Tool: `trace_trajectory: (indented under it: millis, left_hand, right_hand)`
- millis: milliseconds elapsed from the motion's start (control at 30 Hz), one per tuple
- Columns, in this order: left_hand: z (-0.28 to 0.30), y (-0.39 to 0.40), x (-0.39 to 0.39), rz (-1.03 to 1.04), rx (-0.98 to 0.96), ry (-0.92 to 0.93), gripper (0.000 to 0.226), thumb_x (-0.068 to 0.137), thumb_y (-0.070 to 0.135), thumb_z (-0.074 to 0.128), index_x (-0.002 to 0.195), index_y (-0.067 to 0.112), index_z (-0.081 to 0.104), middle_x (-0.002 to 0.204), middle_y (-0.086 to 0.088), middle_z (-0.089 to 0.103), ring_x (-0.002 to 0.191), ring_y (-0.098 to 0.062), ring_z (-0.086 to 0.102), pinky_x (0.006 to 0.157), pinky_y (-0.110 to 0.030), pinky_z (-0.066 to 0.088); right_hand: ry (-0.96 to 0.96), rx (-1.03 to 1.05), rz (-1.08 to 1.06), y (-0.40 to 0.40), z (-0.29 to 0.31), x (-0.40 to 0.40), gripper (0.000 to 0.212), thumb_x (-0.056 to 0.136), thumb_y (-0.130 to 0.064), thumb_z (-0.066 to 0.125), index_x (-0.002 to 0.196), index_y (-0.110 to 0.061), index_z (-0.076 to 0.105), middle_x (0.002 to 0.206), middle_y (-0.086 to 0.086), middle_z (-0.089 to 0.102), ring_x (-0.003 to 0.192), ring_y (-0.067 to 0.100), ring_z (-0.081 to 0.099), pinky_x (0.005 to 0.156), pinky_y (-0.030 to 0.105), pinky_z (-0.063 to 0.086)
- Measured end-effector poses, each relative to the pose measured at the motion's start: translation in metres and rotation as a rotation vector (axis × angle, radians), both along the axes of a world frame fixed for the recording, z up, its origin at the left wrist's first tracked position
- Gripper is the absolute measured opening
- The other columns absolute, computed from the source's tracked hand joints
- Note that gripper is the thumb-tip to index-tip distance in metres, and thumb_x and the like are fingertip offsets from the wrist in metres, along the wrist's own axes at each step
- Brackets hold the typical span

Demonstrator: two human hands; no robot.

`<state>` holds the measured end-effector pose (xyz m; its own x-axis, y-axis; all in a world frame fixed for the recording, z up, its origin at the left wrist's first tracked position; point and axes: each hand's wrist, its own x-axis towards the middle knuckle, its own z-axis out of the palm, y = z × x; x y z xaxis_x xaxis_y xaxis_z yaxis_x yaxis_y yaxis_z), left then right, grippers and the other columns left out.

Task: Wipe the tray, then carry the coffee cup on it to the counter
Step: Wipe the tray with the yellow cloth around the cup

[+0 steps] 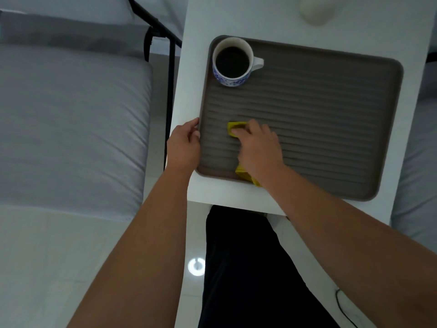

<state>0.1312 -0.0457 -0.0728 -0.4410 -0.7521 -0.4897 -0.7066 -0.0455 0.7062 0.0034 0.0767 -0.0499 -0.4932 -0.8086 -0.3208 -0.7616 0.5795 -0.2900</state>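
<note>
A grey-brown ribbed tray [331, 119] lies on a white table [307, 31]. A white cup with a blue pattern [233, 61], holding dark coffee, stands in the tray's far left corner, its handle pointing right. My right hand [257, 147] presses a yellow cloth [234, 128] onto the tray's near left area, fingers curled over it; a tail of the cloth shows below the wrist at the tray's near rim. My left hand [185, 144] grips the tray's left edge.
A grey cushioned sofa [71, 114] with a black metal frame [169, 67] stands left of the table. A pale blurred object [316, 8] sits on the table beyond the tray. My dark trouser leg and glossy floor lie below the table's near edge.
</note>
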Motion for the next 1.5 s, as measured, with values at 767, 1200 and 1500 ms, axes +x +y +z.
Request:
trace_trajectory:
  millis: [767,1200,1500]
  left_hand:
    - [-0.001,0.018,0.006,0.098,-0.158,-0.1,0.019,0.099,0.033,0.047,0.093,0.019,0.058,0.081,0.007,0.058,0.078,-0.014,0.056,0.071,-0.027,0.044]
    - [0.001,-0.003,0.014,0.135,0.084,0.019,0.022,0.092,0.033,0.06,0.079,0.017,0.067,0.07,-0.004,0.063,0.066,-0.016,0.057,0.073,-0.039,0.054]
    - [-0.003,-0.001,0.014,0.138,0.01,-0.045,0.03,0.089,0.044,0.059,0.083,0.016,0.068,0.071,0.0,0.063,0.066,-0.013,0.056,0.067,-0.034,0.049]
  right_hand:
    - [-0.029,-0.091,-0.255,0.065,-0.011,0.012,0.046,0.064,-0.004,0.052,0.105,-0.014,0.071,0.081,0.012,0.067,0.073,0.034,0.06,0.066,0.031,0.048]
    - [0.003,-0.027,0.207,-0.003,0.001,0.052,0.046,0.082,-0.017,0.06,0.127,-0.013,0.051,0.127,0.011,0.05,0.111,0.031,0.049,0.087,0.039,0.04]
    - [0.106,0.115,0.119,0.143,0.0,-0.032,0.052,0.053,-0.017,0.084,0.104,-0.015,0.071,0.098,0.017,0.064,0.079,0.038,0.06,0.065,0.041,0.049]
